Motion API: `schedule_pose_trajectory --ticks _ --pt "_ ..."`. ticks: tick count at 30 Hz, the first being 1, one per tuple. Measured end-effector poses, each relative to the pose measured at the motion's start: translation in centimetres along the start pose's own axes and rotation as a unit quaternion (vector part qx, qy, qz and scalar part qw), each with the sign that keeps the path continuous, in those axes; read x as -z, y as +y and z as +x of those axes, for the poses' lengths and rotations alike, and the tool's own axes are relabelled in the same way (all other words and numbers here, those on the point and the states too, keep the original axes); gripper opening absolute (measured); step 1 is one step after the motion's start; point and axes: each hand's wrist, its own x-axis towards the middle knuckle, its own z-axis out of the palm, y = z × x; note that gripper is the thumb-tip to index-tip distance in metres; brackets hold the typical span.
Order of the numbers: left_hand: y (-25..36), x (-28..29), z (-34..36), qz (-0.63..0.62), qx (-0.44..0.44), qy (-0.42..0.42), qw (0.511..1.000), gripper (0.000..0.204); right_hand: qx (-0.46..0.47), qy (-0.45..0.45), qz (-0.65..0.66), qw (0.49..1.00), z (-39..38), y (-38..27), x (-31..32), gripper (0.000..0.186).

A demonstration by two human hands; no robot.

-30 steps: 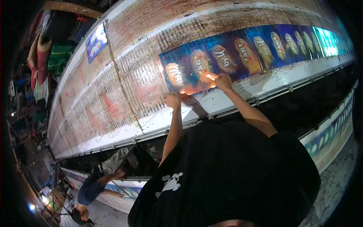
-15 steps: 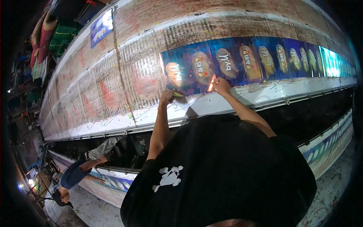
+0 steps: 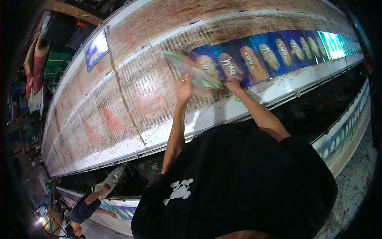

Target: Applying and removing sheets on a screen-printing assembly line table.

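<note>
A glossy, see-through printed sheet (image 3: 175, 58) is lifted and curled off the long table at the left end of a row. My left hand (image 3: 184, 88) is closed on its lower left edge, with the fingertips partly blurred. At the sheet's lower right corner, the fingers of my right hand (image 3: 233, 85) are pressed together and seem to pinch that edge. Right beside that hand, a flat blue-purple printed sheet (image 3: 230, 67) with a pale oval in it lies on the table. More such sheets run on to the right in a line.
The long worn table (image 3: 131, 95) has a white front border and a rail. One separate blue sheet (image 3: 96, 49) lies at its far left. A dark gap parts it from a second table behind me, where another person (image 3: 85, 207) bends over similar sheets. Red and green bundles (image 3: 55, 67) stand at upper left.
The sheet lay flat before; its left side is now raised and curled toward the right. My left hand has moved up with it. The view has shifted, and my right hand stays near the sheet's lower right corner.
</note>
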Motion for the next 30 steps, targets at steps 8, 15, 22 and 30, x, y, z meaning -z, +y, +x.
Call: schedule_pose_trajectory --ticks 8,15,22,30 --pt "24.3 -3.5 3.1 -0.053 -0.217 -0.032 0.974 0.029 0.165 -0.235 0.194 0.938 -10.0 -13.5 -19.2 0.073" --pt "13.4 -11.8 3.1 -0.131 -0.071 -0.032 0.988 0.029 0.291 -0.121 0.130 0.940 -14.1 -20.3 -5.6 0.058" --pt "-13.4 -17.8 -1.3 0.290 0.032 0.080 0.953 0.031 0.336 0.258 -0.379 0.823 -15.8 -11.4 9.8 0.011" --pt "-11.5 -21.9 -1.3 0.454 0.255 0.239 0.820 0.038 0.145 0.342 -0.504 0.780 -17.8 -13.6 9.8 0.031"
